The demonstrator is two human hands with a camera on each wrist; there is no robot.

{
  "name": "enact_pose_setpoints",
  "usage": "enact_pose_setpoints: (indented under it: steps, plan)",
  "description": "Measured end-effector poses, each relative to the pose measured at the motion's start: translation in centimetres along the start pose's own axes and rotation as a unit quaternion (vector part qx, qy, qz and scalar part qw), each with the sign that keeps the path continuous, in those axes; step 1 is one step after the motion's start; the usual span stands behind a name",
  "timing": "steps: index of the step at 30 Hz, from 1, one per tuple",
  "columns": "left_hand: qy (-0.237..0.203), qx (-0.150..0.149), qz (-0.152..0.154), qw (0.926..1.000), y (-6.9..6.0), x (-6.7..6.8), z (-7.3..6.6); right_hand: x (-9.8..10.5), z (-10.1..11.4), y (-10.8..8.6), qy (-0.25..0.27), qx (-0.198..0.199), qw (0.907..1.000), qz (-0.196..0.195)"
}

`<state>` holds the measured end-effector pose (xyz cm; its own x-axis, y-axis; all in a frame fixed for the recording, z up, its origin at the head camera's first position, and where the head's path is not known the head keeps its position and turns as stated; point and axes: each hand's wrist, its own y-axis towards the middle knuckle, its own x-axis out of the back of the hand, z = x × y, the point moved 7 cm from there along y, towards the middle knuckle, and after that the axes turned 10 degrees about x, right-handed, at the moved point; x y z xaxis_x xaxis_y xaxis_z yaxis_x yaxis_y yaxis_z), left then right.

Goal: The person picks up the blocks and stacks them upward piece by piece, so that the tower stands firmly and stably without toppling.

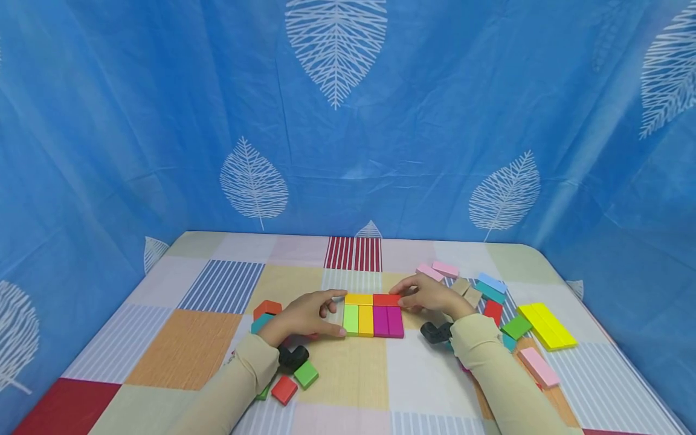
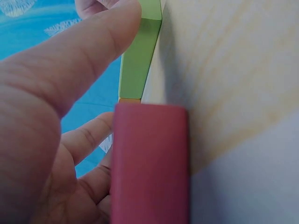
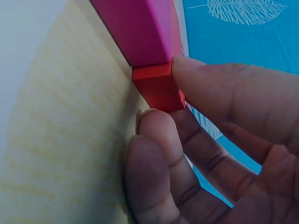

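In the head view, flat blocks lie edge to edge mid-table: a light green block [image 1: 351,320], an orange-yellow block [image 1: 366,320] and two purple blocks [image 1: 388,321]. Across their far ends run another orange-yellow block [image 1: 359,299] and a red block [image 1: 386,299]. My left hand [image 1: 307,314] spans the left side, thumb at the light green block's near corner and index finger stretched to the far corner. With thumb and fingers, my right hand [image 1: 432,295] pinches the red block at its right end; the right wrist view shows the thumb on its edge.
Left of the arrangement lie loose blocks, including a red block [image 1: 284,390] and a green block [image 1: 306,374]. A larger scatter on the right holds yellow blocks [image 1: 546,326], a pink block [image 1: 538,366] and a green block [image 1: 516,327]. A blue curtain [image 1: 348,157] hangs behind the table.
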<state>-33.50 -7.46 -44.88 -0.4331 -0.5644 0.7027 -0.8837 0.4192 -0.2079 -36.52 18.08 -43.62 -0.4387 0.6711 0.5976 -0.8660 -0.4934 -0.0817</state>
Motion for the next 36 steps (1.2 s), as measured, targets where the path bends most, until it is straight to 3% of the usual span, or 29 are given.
enact_pose_setpoints:
  steps: [10,16,21,28,36]
  plan:
    - [0.001,-0.004,-0.002,1.0,-0.1,-0.1,-0.2,-0.1,-0.1,-0.2,0.003,0.0,1.0,0.005]
    - [-0.005,0.0,-0.002,1.0,-0.3,-0.2,-0.2,0.4,0.3,-1.2,0.006,0.04,0.9992,0.007]
    - [-0.006,-0.001,-0.002,1.0,-0.4,-0.2,-0.3,1.4,1.1,-3.1,-0.002,0.083,0.9966,0.001]
    - [-0.005,-0.006,-0.001,1.0,-0.3,-0.3,-0.3,3.2,2.0,-6.9,-0.023,0.168,0.9856,0.0]
    - [-0.005,-0.001,-0.003,1.0,-0.3,-0.4,-0.1,4.9,-0.4,-10.5,0.019,0.16,0.9866,0.025]
